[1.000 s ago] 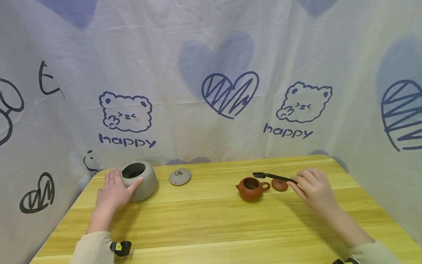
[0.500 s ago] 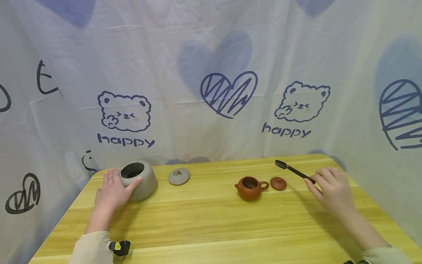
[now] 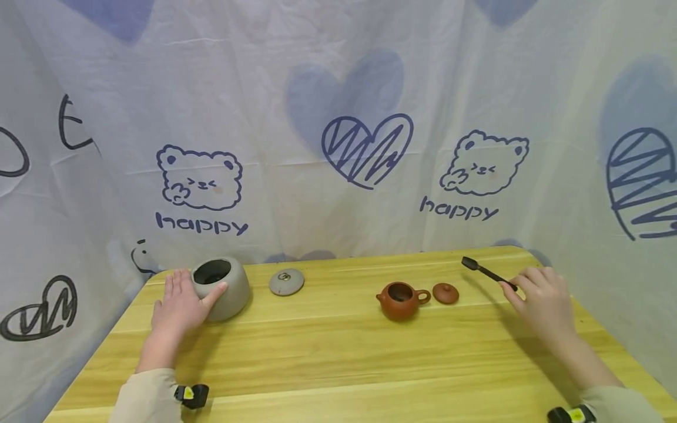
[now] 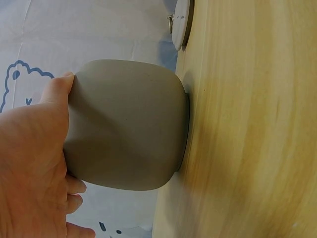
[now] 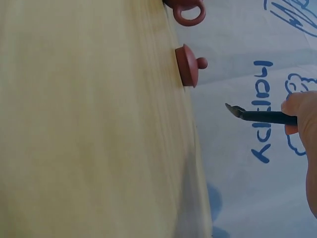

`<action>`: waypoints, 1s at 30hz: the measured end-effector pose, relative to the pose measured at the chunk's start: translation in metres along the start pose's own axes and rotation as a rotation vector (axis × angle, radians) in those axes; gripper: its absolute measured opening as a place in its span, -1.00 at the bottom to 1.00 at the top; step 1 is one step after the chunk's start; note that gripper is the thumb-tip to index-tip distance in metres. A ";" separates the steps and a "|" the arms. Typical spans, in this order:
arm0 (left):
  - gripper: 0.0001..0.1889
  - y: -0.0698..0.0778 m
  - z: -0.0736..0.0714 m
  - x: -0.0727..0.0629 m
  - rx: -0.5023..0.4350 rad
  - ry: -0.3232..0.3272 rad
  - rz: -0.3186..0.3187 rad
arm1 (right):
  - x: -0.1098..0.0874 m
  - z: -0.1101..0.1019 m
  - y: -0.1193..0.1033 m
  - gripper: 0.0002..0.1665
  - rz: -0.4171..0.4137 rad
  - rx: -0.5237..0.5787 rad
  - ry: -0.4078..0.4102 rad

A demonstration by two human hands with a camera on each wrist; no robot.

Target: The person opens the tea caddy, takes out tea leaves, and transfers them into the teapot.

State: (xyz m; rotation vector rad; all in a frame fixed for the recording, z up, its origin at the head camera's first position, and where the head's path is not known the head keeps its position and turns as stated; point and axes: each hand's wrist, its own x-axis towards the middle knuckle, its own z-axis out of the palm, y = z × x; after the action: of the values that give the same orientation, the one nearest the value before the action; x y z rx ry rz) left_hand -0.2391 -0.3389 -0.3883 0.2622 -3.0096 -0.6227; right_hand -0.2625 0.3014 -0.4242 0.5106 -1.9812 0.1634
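Observation:
My left hand (image 3: 182, 302) holds the side of a round grey jar (image 3: 233, 296) standing on the table at the left. The thumb lies along its front near the rim. In the left wrist view the jar (image 4: 126, 124) fills the middle, its fingers partly hidden behind it. My right hand (image 3: 545, 299) pinches the end of a thin black scoop (image 3: 489, 273) in the air at the right, its small bowl pointing left. In the right wrist view the scoop (image 5: 270, 117) is seen from the side. A reddish-brown teapot (image 3: 399, 308) stands lidless, dark inside, left of that hand.
The teapot's lid (image 3: 446, 293) lies beside its handle. The jar's grey lid (image 3: 287, 282) rests right of the jar. A white printed cloth (image 3: 296, 217) hangs behind the wooden table (image 3: 317, 352) and at both sides.
My right hand has moved right with the scoop, away from above the teapot and its lid. My left hand and the jar have stayed in place.

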 end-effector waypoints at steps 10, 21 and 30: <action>0.24 -0.001 0.001 0.002 0.005 -0.002 -0.005 | -0.007 0.004 0.012 -0.39 0.083 -0.047 -0.171; 0.23 0.000 0.002 0.001 0.007 -0.003 -0.008 | -0.007 0.003 0.014 -0.78 0.256 -0.057 -0.395; 0.23 -0.001 0.002 0.002 0.013 0.002 -0.007 | -0.008 0.005 0.014 -0.78 0.330 -0.066 -0.647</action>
State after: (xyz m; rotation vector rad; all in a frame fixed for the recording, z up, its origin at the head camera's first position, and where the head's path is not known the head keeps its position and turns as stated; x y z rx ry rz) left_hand -0.2413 -0.3395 -0.3902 0.2746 -3.0131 -0.6034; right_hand -0.2695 0.3150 -0.4322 0.1946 -2.6894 0.1480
